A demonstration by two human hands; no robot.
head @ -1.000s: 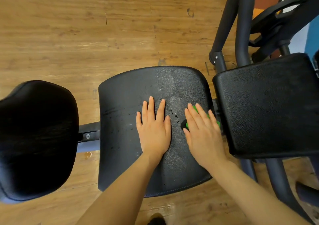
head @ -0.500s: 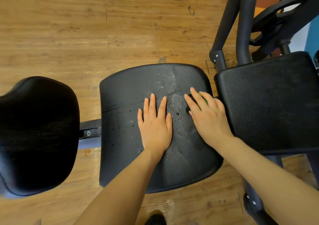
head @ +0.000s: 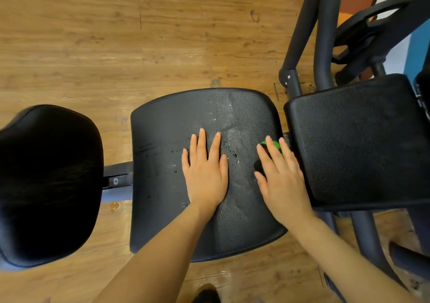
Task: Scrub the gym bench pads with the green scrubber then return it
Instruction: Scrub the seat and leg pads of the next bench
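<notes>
The black middle bench pad (head: 162, 140) carries water droplets and a wet streak. My left hand (head: 206, 170) lies flat on it, fingers together, holding nothing. My right hand (head: 280, 177) presses the green scrubber (head: 273, 145) against the pad's right edge; only a green sliver shows between the fingers. A second black pad (head: 358, 140) adjoins on the right, and a third rounded black pad (head: 46, 181) sits at the left.
Dark metal frame tubes (head: 323, 35) rise at the upper right beside a black weight plate (head: 363, 30). A steel bar (head: 116, 181) joins the left and middle pads. Wooden floor (head: 116, 35) lies all around; a shoe tip (head: 206, 294) shows at the bottom.
My right hand with the scrubber slid up the pad's right side, then came back down a little. My left hand stayed flat in place.
</notes>
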